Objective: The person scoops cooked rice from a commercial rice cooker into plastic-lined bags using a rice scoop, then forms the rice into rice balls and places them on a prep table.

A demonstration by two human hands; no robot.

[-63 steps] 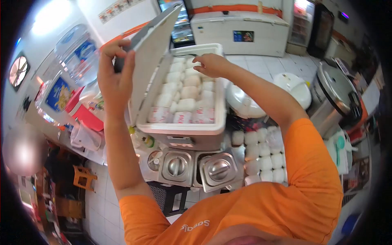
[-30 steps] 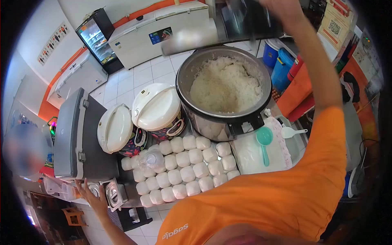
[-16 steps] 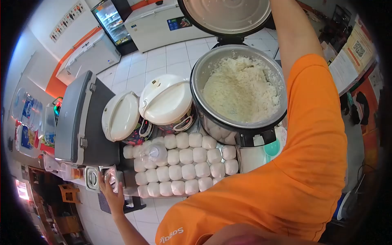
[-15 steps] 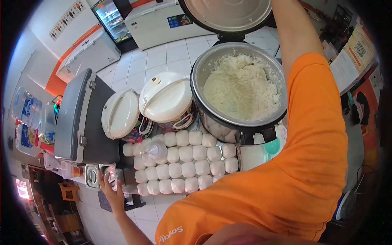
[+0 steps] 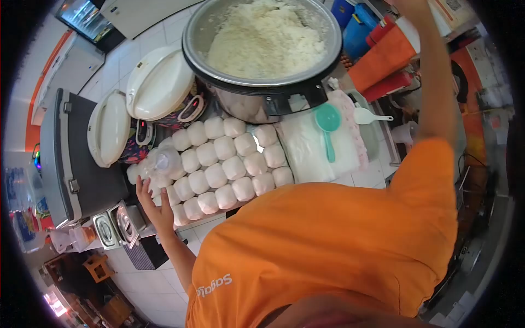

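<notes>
My left hand (image 5: 155, 206), fingers spread, hovers at the left end of rows of white, rounded rice portions (image 5: 216, 175) in thin wrapping. A clear plastic cup (image 5: 168, 162) rests on those portions, just beyond my fingertips. My right arm stretches up along the right side, and the right hand (image 5: 403, 6) is cut off by the top edge, its fingers mostly hidden. Behind the portions stands a large cooker pot (image 5: 246, 104) full of cooked white rice (image 5: 268, 41). Right of the rows, a turquoise ladle (image 5: 328, 126) lies on a stack of clear plastic sheets (image 5: 309, 156).
Two white-lidded rice cookers (image 5: 161, 82) and a grey cooler box (image 5: 82, 158) stand at the left. Steel containers with lids (image 5: 117, 224) sit near my left wrist. A white scoop (image 5: 372, 116) and an orange box (image 5: 381, 57) are at the right.
My view has swung right and down, and the pot's raised lid has left the frame. My left hand has gone from the steel containers to the wrapped portions.
</notes>
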